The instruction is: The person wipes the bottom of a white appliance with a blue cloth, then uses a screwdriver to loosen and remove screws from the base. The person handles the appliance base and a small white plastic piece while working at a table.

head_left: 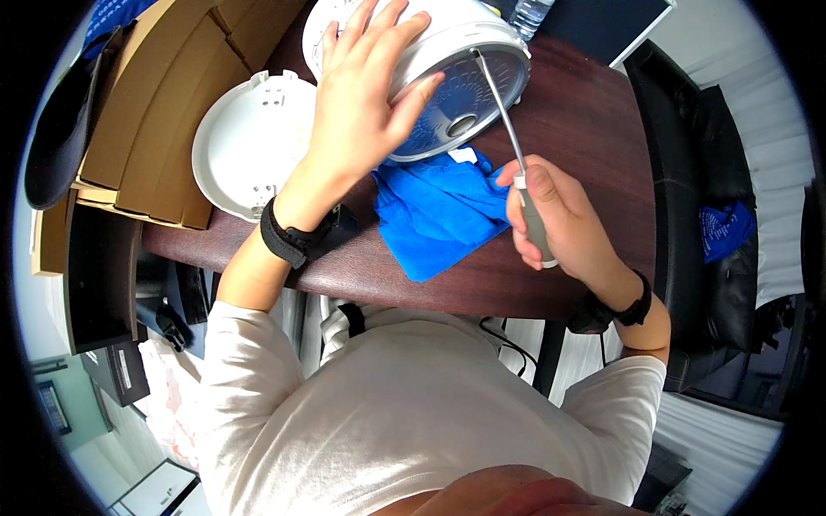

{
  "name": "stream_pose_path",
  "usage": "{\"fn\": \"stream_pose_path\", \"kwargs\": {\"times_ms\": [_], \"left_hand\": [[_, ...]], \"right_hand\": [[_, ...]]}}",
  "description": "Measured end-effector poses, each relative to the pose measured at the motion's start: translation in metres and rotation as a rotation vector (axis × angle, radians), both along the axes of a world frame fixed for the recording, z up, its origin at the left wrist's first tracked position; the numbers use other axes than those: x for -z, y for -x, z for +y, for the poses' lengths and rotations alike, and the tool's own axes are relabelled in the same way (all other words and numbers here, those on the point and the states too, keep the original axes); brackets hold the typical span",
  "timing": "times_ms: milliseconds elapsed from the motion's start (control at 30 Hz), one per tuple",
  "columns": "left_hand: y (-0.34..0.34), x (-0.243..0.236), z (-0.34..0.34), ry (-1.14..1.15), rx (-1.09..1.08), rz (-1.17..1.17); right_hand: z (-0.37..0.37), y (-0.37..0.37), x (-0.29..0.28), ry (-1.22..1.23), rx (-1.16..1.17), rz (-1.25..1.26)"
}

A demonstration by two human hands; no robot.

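Note:
A white, round-bodied appliance [413, 53] lies tilted at the far side of the table, its dark metal dished face [439, 99] turned partly toward me. My left hand [366, 82] holds it, fingers spread over the white shell and thumb at the rim. In my right hand [555, 211], closed round the grey-and-white handle, is a screwdriver [508, 120]. Its tip meets the upper part of the dished face near the rim; whether a screw sits there is too small to tell. Below the appliance lies a crumpled blue cloth [443, 215].
Left of the appliance rests a round white cover [249, 146] with small holes. Cardboard boxes [163, 112] stand along the table's left side. A clear plastic bottle [530, 15] is behind the appliance. The brown table [594, 172] has a black sofa [688, 181] to its right.

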State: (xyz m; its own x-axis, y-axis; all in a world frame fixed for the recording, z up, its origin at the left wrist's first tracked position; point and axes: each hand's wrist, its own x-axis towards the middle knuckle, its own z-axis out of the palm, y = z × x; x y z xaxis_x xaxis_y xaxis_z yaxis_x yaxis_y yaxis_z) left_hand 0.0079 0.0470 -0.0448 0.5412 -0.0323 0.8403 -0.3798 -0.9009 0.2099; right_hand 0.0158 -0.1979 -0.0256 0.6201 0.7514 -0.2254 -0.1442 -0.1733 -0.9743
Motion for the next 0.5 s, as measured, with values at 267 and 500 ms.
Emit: {"fn": "stream_pose_path", "kwargs": {"times_ms": [267,500], "left_hand": [[0.001,0.001,-0.001,0.011,-0.025,-0.001],[0.002,0.002,-0.003,0.028,-0.026,-0.008]], "right_hand": [[-0.007,-0.007,-0.011,0.064,0.03,-0.062],[-0.02,-0.02,-0.02,0.356,0.158,-1.158]]}}
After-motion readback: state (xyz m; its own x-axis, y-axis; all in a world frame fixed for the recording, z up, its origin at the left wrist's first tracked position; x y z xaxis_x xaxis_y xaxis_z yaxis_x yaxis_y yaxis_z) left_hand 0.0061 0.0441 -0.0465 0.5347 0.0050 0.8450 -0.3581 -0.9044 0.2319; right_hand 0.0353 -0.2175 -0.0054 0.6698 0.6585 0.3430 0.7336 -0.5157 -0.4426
